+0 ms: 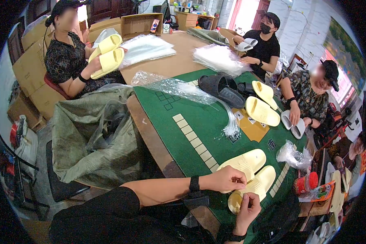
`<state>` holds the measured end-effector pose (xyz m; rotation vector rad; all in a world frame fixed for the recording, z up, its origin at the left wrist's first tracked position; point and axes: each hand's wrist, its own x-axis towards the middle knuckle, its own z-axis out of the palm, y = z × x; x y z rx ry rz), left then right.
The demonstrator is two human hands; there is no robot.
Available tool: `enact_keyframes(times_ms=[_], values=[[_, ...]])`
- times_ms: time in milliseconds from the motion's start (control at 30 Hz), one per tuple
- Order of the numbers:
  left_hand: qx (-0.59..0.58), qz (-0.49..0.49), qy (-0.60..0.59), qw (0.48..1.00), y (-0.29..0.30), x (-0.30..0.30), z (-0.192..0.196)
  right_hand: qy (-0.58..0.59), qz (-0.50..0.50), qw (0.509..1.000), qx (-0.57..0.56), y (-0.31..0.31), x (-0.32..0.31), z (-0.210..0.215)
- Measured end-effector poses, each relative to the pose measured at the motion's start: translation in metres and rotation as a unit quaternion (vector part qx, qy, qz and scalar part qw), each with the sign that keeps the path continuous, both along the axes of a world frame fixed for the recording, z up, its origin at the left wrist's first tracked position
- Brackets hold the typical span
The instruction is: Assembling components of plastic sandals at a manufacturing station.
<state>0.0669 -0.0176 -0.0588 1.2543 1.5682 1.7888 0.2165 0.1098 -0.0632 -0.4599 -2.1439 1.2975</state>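
Note:
A pair of pale yellow slippers [250,171] lies side by side on the green table mat [191,122] near its front edge. My left hand [227,179], with a black band at the wrist, rests on the heel of the upper slipper, its fingers pinched together. My right hand [248,205] hovers at the heel of the lower slipper, its fingers also curled into a pinch. Whatever the fingertips hold is too small to make out. A bundle of thin clear strips [232,130] lies further up the mat.
Black slippers [219,87] and more yellow slippers [262,103] lie mid-table beside clear plastic bags [171,87]. Three other people sit around the table holding slippers. A grey-green sack [93,134] stands at the left. A crumpled bag [293,156] and a red-lidded jar [307,183] sit at the right.

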Motion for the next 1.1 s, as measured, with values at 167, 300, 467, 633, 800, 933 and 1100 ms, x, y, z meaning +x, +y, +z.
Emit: enact_keyframes(times_ms=[167, 300, 467, 633, 800, 933, 1100], values=[[0.002, -0.004, 0.004, 1.0, 0.0033, 0.0005, -0.0015, 0.016, -0.003, 1.0, 0.009, 0.0004, -0.0002, -0.0004], [-0.002, 0.003, 0.04, 0.999, 0.0031, 0.001, -0.0025, 0.008, -0.007, 1.0, 0.012, -0.0018, -0.0002, 0.0012], [0.024, 0.009, -0.04, 0.999, 0.0021, 0.0003, -0.0035, 0.005, 0.001, 1.0, 0.025, -0.0053, -0.0008, 0.0071], [-0.018, -0.013, 0.005, 1.0, -0.0003, -0.0004, -0.0001, 0.001, -0.002, 1.0, 0.007, -0.0027, 0.0002, 0.0027], [0.022, 0.019, -0.027, 0.999, 0.0013, 0.0022, 0.0005, 0.018, 0.01, 0.999, 0.042, -0.0006, -0.0008, 0.0006], [0.001, 0.001, 0.023, 1.0, 0.0006, 0.0012, 0.0, 0.012, 0.01, 0.999, 0.04, -0.0016, -0.0004, 0.0021], [0.013, 0.023, -0.001, 1.0, 0.0019, 0.0008, -0.0014, 0.003, 0.013, 0.999, 0.033, -0.0005, 0.0001, 0.0024]])
